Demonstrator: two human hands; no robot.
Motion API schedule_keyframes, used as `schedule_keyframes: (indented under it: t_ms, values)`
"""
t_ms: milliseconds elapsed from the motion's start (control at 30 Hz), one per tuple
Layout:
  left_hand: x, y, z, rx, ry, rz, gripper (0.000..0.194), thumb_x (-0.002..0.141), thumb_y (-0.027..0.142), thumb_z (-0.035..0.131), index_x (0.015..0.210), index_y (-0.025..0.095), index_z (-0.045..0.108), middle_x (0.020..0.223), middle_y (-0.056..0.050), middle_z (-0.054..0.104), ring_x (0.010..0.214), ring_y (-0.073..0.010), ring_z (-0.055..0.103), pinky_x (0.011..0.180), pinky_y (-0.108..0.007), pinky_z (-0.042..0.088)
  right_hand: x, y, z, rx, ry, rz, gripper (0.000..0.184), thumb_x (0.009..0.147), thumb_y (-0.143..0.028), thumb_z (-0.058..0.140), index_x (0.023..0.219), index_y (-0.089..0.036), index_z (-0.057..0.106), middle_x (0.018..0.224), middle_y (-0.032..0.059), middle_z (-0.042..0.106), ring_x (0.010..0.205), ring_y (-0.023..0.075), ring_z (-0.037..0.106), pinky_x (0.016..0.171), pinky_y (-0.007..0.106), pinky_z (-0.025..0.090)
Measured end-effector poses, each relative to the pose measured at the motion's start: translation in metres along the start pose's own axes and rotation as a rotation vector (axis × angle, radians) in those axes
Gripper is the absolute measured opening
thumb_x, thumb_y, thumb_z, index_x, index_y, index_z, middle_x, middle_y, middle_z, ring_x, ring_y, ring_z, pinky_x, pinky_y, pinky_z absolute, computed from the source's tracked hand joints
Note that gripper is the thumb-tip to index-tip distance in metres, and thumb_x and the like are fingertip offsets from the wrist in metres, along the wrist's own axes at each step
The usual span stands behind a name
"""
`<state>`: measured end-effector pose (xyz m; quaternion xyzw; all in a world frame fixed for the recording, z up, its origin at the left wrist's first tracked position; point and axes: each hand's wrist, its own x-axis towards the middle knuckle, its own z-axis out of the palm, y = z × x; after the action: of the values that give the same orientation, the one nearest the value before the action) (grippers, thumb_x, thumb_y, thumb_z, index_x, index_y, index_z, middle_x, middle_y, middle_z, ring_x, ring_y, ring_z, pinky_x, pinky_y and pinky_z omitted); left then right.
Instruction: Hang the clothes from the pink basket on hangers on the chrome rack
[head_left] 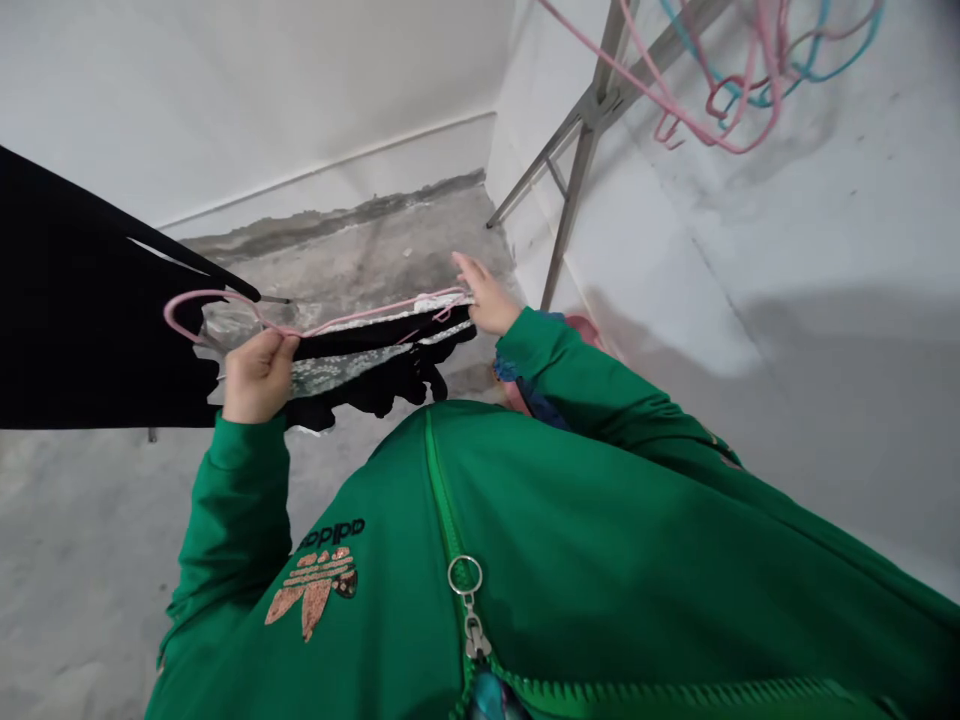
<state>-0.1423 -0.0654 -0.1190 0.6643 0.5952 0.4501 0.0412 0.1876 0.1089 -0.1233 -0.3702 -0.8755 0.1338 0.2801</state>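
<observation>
My left hand (256, 374) is closed around the neck of a pink wire hanger (225, 303), just below its hook. A black garment with a pale patterned band (360, 365) is draped over the hanger and hangs in folds beneath it. My right hand (486, 295) is at the hanger's far end, fingers mostly stretched out, pressing on the garment's edge there. Both arms wear green jacket sleeves.
A large black cloth (82, 320) hangs at the left. A grey metal drying rack leg (577, 150) stands at the right wall, with several pink and blue hangers (742, 90) hooked on it above. Something pink and blue (525, 385) lies below my right arm. Bare concrete floor lies below.
</observation>
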Motion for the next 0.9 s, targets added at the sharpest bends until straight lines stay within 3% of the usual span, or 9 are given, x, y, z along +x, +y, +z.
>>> schedule_keyframes:
  t_ms: [133, 267, 333, 400, 467, 600, 700, 800, 900]
  values:
    - [-0.002, -0.007, -0.014, 0.175, -0.077, 0.07, 0.026, 0.087, 0.038, 0.043, 0.073, 0.019, 0.056, 0.075, -0.006, 0.064, 0.071, -0.0174, 0.06, 0.065, -0.026, 0.044, 0.011, 0.002, -0.008, -0.059, 0.027, 0.129, 0.061, 0.062, -0.005, 0.048, 0.122, -0.018, 0.052, 0.127, 0.0118, 0.054, 0.093, 0.0214, 0.059, 0.09, 0.045, 0.051]
    - [-0.002, 0.002, -0.004, 0.457, 0.065, 0.021, 0.03, 0.089, 0.036, 0.039, 0.065, 0.021, 0.045, 0.069, -0.007, 0.059, 0.067, -0.0198, 0.056, 0.057, -0.03, 0.035, 0.007, -0.023, -0.014, -0.128, 0.077, 0.108, 0.043, 0.059, -0.007, 0.051, 0.101, -0.013, 0.059, 0.104, 0.0116, 0.058, 0.083, 0.0195, 0.057, 0.081, 0.039, 0.05]
    - [-0.003, 0.007, 0.001, 0.492, 0.124, -0.015, 0.028, 0.09, 0.035, 0.04, 0.066, 0.021, 0.045, 0.069, -0.007, 0.057, 0.067, -0.0203, 0.055, 0.057, -0.031, 0.035, -0.004, -0.039, -0.02, -0.084, -0.046, -0.018, 0.031, 0.062, -0.011, 0.054, 0.093, -0.013, 0.06, 0.092, 0.0089, 0.059, 0.08, 0.0181, 0.055, 0.076, 0.035, 0.049]
    - [-0.003, 0.008, 0.003, 0.467, 0.182, -0.029, 0.028, 0.092, 0.034, 0.04, 0.067, 0.022, 0.044, 0.068, -0.006, 0.055, 0.068, -0.0198, 0.054, 0.058, -0.031, 0.036, -0.014, -0.053, -0.03, 0.026, -0.27, -0.167, 0.023, 0.071, -0.02, 0.058, 0.093, -0.015, 0.062, 0.085, 0.0056, 0.061, 0.075, 0.0154, 0.054, 0.072, 0.031, 0.048]
    - [-0.005, 0.006, 0.0, 0.417, 0.23, -0.01, 0.03, 0.093, 0.034, 0.039, 0.066, 0.022, 0.04, 0.067, -0.005, 0.054, 0.068, -0.0189, 0.053, 0.061, -0.032, 0.038, -0.02, -0.06, -0.042, 0.121, -0.363, -0.231, 0.026, 0.081, -0.033, 0.057, 0.099, -0.017, 0.062, 0.086, 0.0049, 0.062, 0.071, 0.0133, 0.054, 0.069, 0.029, 0.048]
    - [-0.006, 0.003, -0.006, 0.316, 0.26, 0.059, 0.033, 0.095, 0.035, 0.036, 0.064, 0.023, 0.033, 0.068, -0.006, 0.054, 0.07, -0.019, 0.055, 0.065, -0.033, 0.043, -0.009, -0.059, -0.055, -0.033, -0.099, -0.259, 0.046, 0.084, -0.054, 0.056, 0.116, -0.021, 0.059, 0.115, 0.0113, 0.06, 0.097, 0.0231, 0.058, 0.089, 0.043, 0.048]
    - [-0.003, 0.006, -0.005, 0.249, 0.266, 0.075, 0.031, 0.094, 0.036, 0.037, 0.065, 0.023, 0.038, 0.072, -0.007, 0.057, 0.074, -0.02, 0.057, 0.069, -0.034, 0.046, 0.006, -0.055, -0.048, -0.206, -0.13, -0.37, 0.046, 0.084, -0.054, 0.055, 0.117, -0.022, 0.06, 0.12, 0.0113, 0.061, 0.115, 0.0298, 0.051, 0.101, 0.051, 0.04]
    - [0.001, 0.012, 0.002, 0.176, 0.213, 0.051, 0.027, 0.092, 0.037, 0.04, 0.069, 0.023, 0.047, 0.078, -0.008, 0.059, 0.081, -0.0218, 0.059, 0.076, -0.036, 0.047, 0.015, -0.058, -0.033, -0.32, -0.161, -0.447, 0.033, 0.092, -0.038, 0.041, 0.107, -0.019, 0.064, 0.104, 0.0112, 0.066, 0.104, 0.027, 0.057, 0.095, 0.048, 0.042]
    - [0.004, 0.013, 0.009, 0.132, 0.17, 0.006, 0.027, 0.091, 0.039, 0.039, 0.078, 0.022, 0.055, 0.085, -0.009, 0.061, 0.09, -0.0246, 0.061, 0.084, -0.039, 0.047, 0.017, -0.071, -0.02, -0.416, -0.111, -0.479, 0.035, 0.094, -0.032, 0.033, 0.101, -0.017, 0.064, 0.094, 0.0119, 0.066, 0.093, 0.025, 0.059, 0.083, 0.042, 0.046]
